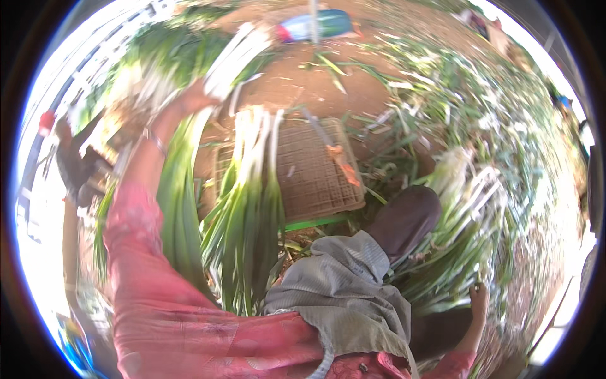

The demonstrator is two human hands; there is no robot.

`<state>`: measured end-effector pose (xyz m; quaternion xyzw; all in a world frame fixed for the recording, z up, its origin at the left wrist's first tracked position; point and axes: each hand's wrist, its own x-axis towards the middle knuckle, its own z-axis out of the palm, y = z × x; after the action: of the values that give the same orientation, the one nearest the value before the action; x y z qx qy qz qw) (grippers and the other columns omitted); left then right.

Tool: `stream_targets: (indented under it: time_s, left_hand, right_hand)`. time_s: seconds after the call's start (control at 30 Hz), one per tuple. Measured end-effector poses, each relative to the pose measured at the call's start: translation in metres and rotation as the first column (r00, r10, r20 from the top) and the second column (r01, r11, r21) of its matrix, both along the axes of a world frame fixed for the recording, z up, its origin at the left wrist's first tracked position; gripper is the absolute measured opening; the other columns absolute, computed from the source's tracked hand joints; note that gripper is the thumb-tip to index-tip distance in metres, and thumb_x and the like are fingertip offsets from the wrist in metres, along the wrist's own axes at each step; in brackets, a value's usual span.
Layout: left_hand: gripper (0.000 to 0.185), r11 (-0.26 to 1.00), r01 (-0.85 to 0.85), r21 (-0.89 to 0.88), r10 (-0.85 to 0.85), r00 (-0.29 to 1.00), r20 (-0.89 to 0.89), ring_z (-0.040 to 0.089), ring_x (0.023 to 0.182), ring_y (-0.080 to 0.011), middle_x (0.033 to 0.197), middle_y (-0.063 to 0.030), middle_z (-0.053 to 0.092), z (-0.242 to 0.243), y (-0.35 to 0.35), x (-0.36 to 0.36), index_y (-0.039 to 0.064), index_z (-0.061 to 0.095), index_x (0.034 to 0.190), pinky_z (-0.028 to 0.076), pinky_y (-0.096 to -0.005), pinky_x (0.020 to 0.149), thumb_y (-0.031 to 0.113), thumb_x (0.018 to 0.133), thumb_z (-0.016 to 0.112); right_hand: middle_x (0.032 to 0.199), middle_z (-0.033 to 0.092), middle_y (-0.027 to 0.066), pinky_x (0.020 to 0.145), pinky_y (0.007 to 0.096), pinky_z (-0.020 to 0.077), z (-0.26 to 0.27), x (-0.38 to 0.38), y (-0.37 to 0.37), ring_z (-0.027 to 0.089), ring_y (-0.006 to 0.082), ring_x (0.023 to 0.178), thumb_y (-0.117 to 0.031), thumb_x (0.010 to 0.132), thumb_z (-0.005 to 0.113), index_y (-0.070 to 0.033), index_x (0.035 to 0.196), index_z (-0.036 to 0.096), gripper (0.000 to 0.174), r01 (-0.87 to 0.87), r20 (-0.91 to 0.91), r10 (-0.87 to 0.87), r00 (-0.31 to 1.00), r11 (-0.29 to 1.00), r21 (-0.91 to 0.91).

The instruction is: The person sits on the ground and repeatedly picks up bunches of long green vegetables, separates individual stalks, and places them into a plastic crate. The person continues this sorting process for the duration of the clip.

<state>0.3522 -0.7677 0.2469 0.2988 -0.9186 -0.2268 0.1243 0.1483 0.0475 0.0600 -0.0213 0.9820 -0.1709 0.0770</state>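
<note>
Blurred by motion, my left hand [193,97] reaches far forward, its fingers across a bunch of long green onions [241,57]. White stalks point away above the hand, and green leaves hang below it. Beside them, a second bunch of green onions [246,199] lies with its white ends on an overturned plastic crate [312,184]. On the crate rests a knife-like tool [337,154] with a greyish blade and an orange handle. My right hand [479,298] is low at the right, near a heap of green onions [440,265]; whether it holds anything is unclear.
A large pile of green onions [175,52] lies at the far left. Loose leaves and trimmings [454,94] cover the ground on the right. A thin pole [313,21] rises before a blue and green plastic item [334,23]. My shoe [409,220] is beside the crate.
</note>
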Motion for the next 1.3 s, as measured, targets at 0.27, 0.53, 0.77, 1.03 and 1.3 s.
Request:
stream_targets:
  time_s: [0.27, 0.53, 0.77, 1.03, 1.3]
  left_hand:
    - [0.107, 0.897, -0.329, -0.294, 0.440, 0.727, 0.528, 0.017, 0.135, -0.0398, 0.149, -0.0181, 0.007, -0.256, 0.039, -0.008, 0.015, 0.008, 0.145, 0.025, -0.0543, 0.105, 0.044, 0.067, 0.075]
    - [0.063, 0.770, -0.390, -0.505, 0.610, 0.683, 0.402, 0.036, 0.126, -0.0365, 0.143, -0.0145, 0.028, -0.275, 0.022, 0.027, 0.013, 0.034, 0.138, 0.034, -0.0530, 0.100, 0.044, 0.087, 0.054]
    - [0.044, 0.614, 0.476, 0.630, -0.086, 0.834, -0.546, 0.057, 0.106, -0.0245, 0.120, -0.0133, 0.056, -0.138, 0.209, -0.153, 0.002, 0.045, 0.128, 0.043, -0.0371, 0.094, 0.027, 0.092, 0.048]
    - [0.027, -0.102, 0.532, 0.841, -0.460, 0.724, -0.514, 0.055, 0.110, -0.0214, 0.117, -0.0123, 0.056, -0.222, 0.499, -0.271, 0.002, 0.049, 0.120, 0.049, -0.0331, 0.089, 0.010, 0.095, 0.042]
    - [0.041, 0.531, 0.647, 0.547, -0.564, 0.752, -0.343, 0.050, 0.110, -0.0357, 0.117, -0.0251, 0.050, -0.404, 0.583, -0.304, -0.004, 0.044, 0.121, 0.040, -0.0392, 0.097, -0.002, 0.080, 0.049]
  right_hand:
    - [0.087, 0.063, 0.0187, 0.075, 0.0455, 0.0456, 0.028, 0.028, -0.029, 0.059, 0.0369, 0.089, -0.025, 0.079, 0.058, -0.005, 0.098, 0.058, 0.028, 0.065, 0.087, -0.098, 0.991, 0.945, 0.322]
    - [0.077, 0.063, 0.0098, 0.062, 0.0283, 0.0479, -0.014, 0.040, -0.094, 0.059, 0.0145, 0.066, -0.018, 0.083, 0.058, 0.004, 0.106, 0.056, 0.032, 0.200, 0.470, 0.067, 0.880, 0.844, -0.497]
    - [0.104, 0.060, 0.0240, 0.087, 0.0386, 0.0454, -0.111, -0.021, -0.133, 0.058, 0.0361, 0.101, -0.025, 0.080, 0.060, 0.005, 0.117, 0.049, 0.049, 0.158, 0.209, -0.058, 0.976, 0.850, -0.503]
    - [0.109, 0.058, 0.0252, 0.088, 0.0406, 0.0436, -0.140, -0.076, -0.050, 0.056, 0.0352, 0.102, -0.017, 0.082, 0.057, 0.001, 0.115, 0.051, 0.039, 0.418, -0.141, -0.498, 0.856, 0.825, -0.380]
    - [0.135, 0.038, 0.0232, 0.093, 0.0470, 0.0414, -0.102, -0.084, -0.085, 0.042, 0.0357, 0.121, -0.043, 0.074, 0.070, 0.001, 0.134, 0.030, 0.084, 0.452, 0.104, -0.451, 0.887, 0.892, 0.009]
